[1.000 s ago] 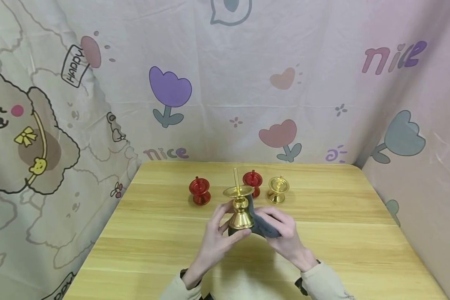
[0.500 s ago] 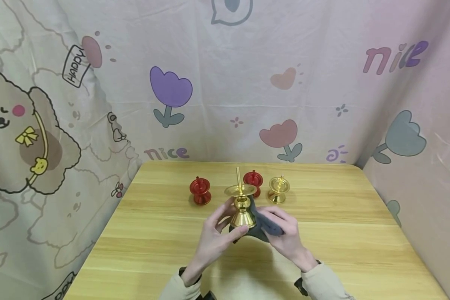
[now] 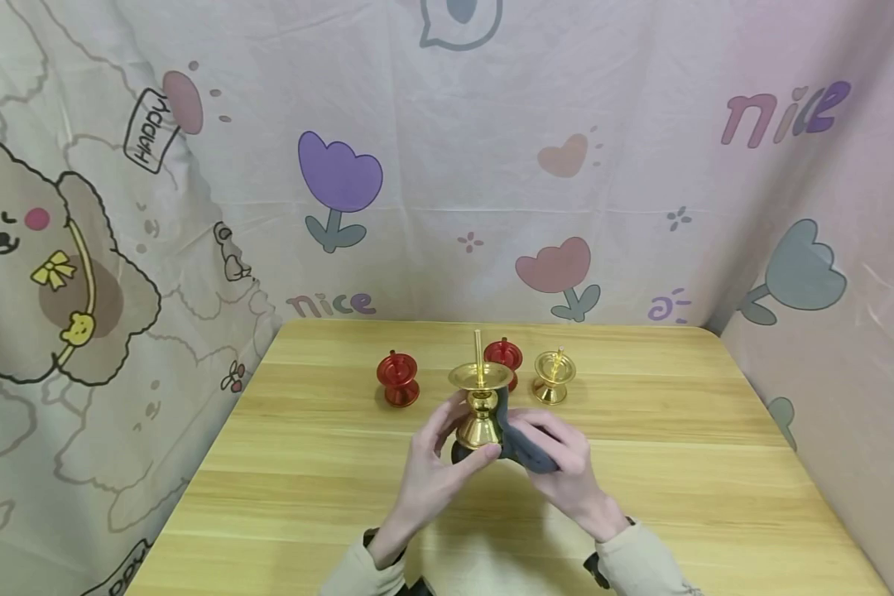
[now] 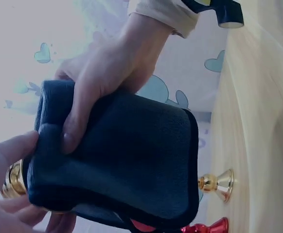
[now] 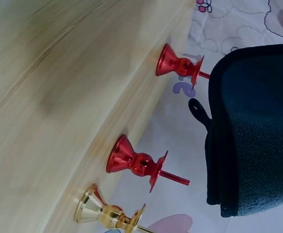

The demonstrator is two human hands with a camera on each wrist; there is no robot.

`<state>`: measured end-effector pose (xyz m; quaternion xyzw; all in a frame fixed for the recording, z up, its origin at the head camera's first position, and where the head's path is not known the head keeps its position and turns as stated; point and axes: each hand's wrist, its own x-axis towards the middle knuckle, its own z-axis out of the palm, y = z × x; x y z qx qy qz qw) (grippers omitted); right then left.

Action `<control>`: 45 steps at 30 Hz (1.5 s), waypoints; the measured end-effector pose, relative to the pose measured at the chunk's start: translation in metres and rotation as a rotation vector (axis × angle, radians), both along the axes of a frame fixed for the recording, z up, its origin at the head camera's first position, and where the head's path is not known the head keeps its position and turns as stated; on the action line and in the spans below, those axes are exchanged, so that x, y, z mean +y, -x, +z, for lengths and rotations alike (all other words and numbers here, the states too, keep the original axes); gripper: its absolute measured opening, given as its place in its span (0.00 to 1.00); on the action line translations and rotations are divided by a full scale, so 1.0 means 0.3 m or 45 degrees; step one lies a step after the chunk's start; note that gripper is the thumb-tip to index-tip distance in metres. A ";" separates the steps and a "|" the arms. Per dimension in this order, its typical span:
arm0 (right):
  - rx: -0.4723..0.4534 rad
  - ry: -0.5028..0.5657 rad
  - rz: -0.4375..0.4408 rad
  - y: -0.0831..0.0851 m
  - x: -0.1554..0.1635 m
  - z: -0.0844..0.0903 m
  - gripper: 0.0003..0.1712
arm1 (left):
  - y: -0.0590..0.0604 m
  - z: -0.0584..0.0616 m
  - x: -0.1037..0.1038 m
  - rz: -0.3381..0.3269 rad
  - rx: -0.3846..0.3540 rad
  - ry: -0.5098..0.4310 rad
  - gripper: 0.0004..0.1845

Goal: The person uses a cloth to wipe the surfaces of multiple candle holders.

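My left hand [image 3: 435, 468] grips the flared base of a tall gold candlestick [image 3: 480, 407] and holds it upright above the wooden table [image 3: 305, 463]. My right hand [image 3: 559, 463] grips a folded dark grey cloth [image 3: 521, 443] and presses it against the candlestick's right side. In the left wrist view the cloth [image 4: 117, 155] fills the middle, pinched by the right hand [image 4: 102, 73], with the gold candlestick [image 4: 15, 179] peeking out at the left. The right wrist view shows the cloth [image 5: 253, 131] at the right edge.
Two red candlesticks [image 3: 397, 379] [image 3: 503, 356] and a small gold one [image 3: 554, 376] stand in a row near the table's far edge. They also show in the right wrist view [image 5: 180, 64] [image 5: 136, 162] [image 5: 110, 212]. A printed fabric backdrop [image 3: 492, 165] surrounds the table.
The gold candlestick has risen slightly and shifted a little right in my hands. The cloth stays pressed to its side.
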<state>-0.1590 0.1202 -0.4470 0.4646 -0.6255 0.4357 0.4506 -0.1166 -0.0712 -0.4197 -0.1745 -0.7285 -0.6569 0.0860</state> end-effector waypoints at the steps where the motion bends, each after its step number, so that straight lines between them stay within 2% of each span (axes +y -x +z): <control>1: -0.034 0.022 0.038 0.001 0.001 -0.002 0.11 | 0.003 0.000 -0.004 -0.037 -0.021 -0.023 0.39; 4: -0.149 0.081 0.138 0.003 0.007 -0.009 0.13 | 0.012 -0.001 -0.013 -0.144 -0.088 -0.091 0.40; 7: -0.188 0.098 0.152 0.005 0.010 -0.012 0.14 | 0.014 -0.002 -0.010 -0.171 -0.131 -0.101 0.40; 9: -0.149 0.069 0.092 0.005 0.009 -0.012 0.13 | 0.012 0.000 0.000 -0.133 -0.130 -0.061 0.40; 12: -0.060 0.016 -0.001 0.005 0.005 -0.010 0.12 | 0.008 0.001 0.014 -0.007 -0.106 0.002 0.41; 14: -0.032 -0.002 -0.041 0.004 0.003 -0.008 0.12 | 0.008 0.000 0.020 0.059 -0.080 0.017 0.40; 16: -0.037 0.004 -0.043 0.004 0.002 -0.007 0.12 | 0.008 0.000 0.019 0.085 -0.064 0.007 0.39; 21: -0.202 0.083 0.055 -0.002 0.005 -0.008 0.10 | 0.010 -0.005 0.003 -0.003 -0.110 -0.062 0.38; 25: -0.329 0.150 0.136 -0.007 0.008 -0.011 0.16 | 0.015 -0.009 -0.009 -0.091 -0.153 -0.100 0.38; 27: -0.312 0.150 0.128 -0.006 0.007 -0.011 0.14 | 0.015 -0.008 -0.010 -0.109 -0.164 -0.097 0.38; 29: -0.238 0.112 0.075 -0.005 0.004 -0.011 0.10 | 0.016 -0.009 -0.008 -0.103 -0.170 -0.093 0.38; 33: -0.049 0.013 -0.051 -0.001 -0.005 -0.007 0.12 | 0.017 -0.011 0.003 -0.044 -0.166 -0.103 0.38; 35: -0.005 -0.014 -0.085 -0.002 -0.009 -0.004 0.12 | 0.017 -0.011 0.005 -0.025 -0.157 -0.118 0.38; 37: -0.021 0.000 -0.061 -0.002 -0.011 -0.002 0.12 | 0.017 -0.011 0.002 -0.023 -0.161 -0.135 0.38; 39: -0.090 0.037 -0.010 -0.003 -0.009 -0.002 0.12 | 0.016 -0.010 -0.004 -0.044 -0.178 -0.146 0.38; 42: -0.213 0.111 0.087 -0.005 -0.002 -0.004 0.10 | 0.020 -0.015 -0.014 -0.123 -0.192 -0.151 0.39; 45: -0.220 0.114 0.111 -0.004 0.001 -0.007 0.11 | 0.021 -0.014 -0.018 -0.178 -0.195 -0.140 0.40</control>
